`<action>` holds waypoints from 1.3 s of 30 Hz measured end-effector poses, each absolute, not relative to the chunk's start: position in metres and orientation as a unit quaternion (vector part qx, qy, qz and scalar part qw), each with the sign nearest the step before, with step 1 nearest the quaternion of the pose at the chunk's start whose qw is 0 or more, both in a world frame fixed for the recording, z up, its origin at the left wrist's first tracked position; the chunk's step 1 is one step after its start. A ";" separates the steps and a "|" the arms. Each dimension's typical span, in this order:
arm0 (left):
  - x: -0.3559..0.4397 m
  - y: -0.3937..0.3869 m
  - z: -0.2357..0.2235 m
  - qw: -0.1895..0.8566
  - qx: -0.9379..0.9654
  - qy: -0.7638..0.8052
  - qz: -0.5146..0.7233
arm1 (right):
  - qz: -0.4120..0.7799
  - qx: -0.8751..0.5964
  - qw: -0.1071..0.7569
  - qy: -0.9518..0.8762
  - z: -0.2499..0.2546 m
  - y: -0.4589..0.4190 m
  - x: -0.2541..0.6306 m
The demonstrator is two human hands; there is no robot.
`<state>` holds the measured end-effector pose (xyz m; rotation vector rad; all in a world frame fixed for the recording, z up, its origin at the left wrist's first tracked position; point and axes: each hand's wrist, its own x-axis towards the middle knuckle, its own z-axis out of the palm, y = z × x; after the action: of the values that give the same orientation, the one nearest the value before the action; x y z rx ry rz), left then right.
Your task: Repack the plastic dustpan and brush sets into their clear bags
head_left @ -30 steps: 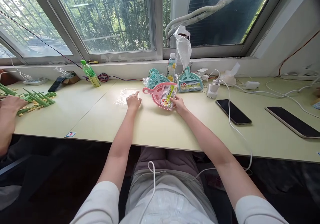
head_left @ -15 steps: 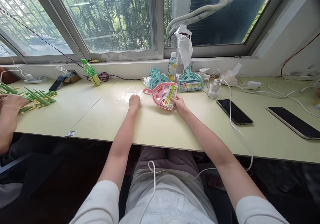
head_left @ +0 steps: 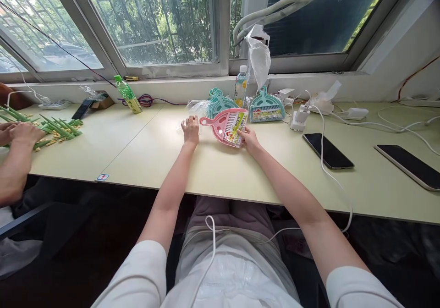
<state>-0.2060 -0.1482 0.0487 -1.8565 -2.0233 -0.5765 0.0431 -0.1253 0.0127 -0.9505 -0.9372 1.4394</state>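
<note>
My right hand (head_left: 250,139) grips the right edge of a pink mini dustpan (head_left: 219,125) with a brush and a yellow-and-white label on it. The dustpan is tilted just over the table, its handle pointing left. To the left of that handle is my left hand (head_left: 190,130), raised a little with fingers apart and holding nothing I can see. Crumpled clear plastic wrapping (head_left: 197,107) lies behind my left hand, partly hidden by it. Several turquoise dustpans (head_left: 220,102) are stacked behind the pink one, and a wrapped turquoise dustpan set (head_left: 266,106) stands to their right.
Two phones (head_left: 328,151) and a white cable with a charger (head_left: 299,118) are on the right. A green bottle (head_left: 128,94) and a clear bottle (head_left: 240,85) stand near the window. At far left another person's hands (head_left: 25,134) handle green stalk-like pieces (head_left: 62,129).
My left hand has opened from a fist and lifted slightly. The plastic wrapping has shifted back toward the window. My right hand still holds the pink dustpan.
</note>
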 end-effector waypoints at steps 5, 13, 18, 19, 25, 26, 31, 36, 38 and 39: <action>-0.202 -0.148 0.050 0.147 -0.652 -0.704 -0.241 | 0.611 -0.386 0.574 -0.384 0.013 -0.125 0.044; -0.204 -0.143 0.046 0.130 -0.697 -0.665 -0.236 | 0.599 -0.396 0.585 -0.375 0.015 -0.126 0.045; -0.206 -0.141 0.047 0.110 -0.661 -0.678 -0.301 | 0.582 -0.434 0.563 -0.395 0.016 -0.128 0.042; -0.206 -0.141 0.048 0.112 -0.652 -0.680 -0.316 | 0.578 -0.440 0.559 -0.398 0.017 -0.128 0.042; -0.202 -0.144 0.049 0.147 -0.683 -0.647 -0.305 | 0.569 -0.446 0.564 -0.400 0.019 -0.131 0.041; -0.200 -0.145 0.048 0.151 -0.701 -0.631 -0.297 | 0.570 -0.442 0.568 -0.395 0.020 -0.131 0.041; -0.189 -0.153 0.048 0.157 -0.762 -0.559 -0.287 | 0.591 -0.411 0.584 -0.376 0.023 -0.134 0.040; -0.177 -0.158 0.054 0.108 -0.784 -0.520 -0.320 | 0.609 -0.386 0.590 -0.364 0.024 -0.137 0.036; -0.174 -0.160 0.057 0.100 -0.776 -0.521 -0.341 | 0.606 -0.382 0.600 -0.355 0.024 -0.137 0.036; -0.174 -0.161 0.058 0.100 -0.767 -0.527 -0.352 | 0.601 -0.382 0.609 -0.350 0.023 -0.136 0.036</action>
<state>-0.1740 -0.1614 0.0583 -2.2679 -1.5572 -1.0391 0.0359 -0.1361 0.0232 -0.8815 -0.8093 1.3874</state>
